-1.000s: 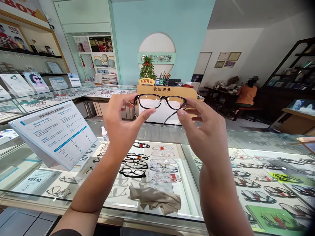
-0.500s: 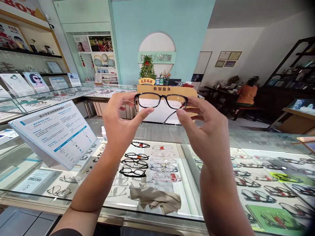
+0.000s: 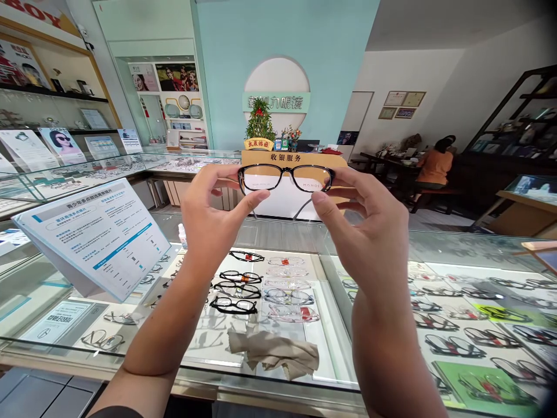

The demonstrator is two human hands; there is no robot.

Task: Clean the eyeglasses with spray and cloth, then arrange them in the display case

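Left hand half-curled, gripping one end of the glasses, right hand half-curled, gripping the other end, cloth on the counter below

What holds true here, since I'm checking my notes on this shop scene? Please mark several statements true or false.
1. The left hand and right hand hold one pair of black-framed glasses. True.
2. The beige cloth is in the right hand. False: it lies on the glass counter.
3. A printed stand-up card is left of both hands. True.
4. The seated person in the background wears blue. False: the top is orange.
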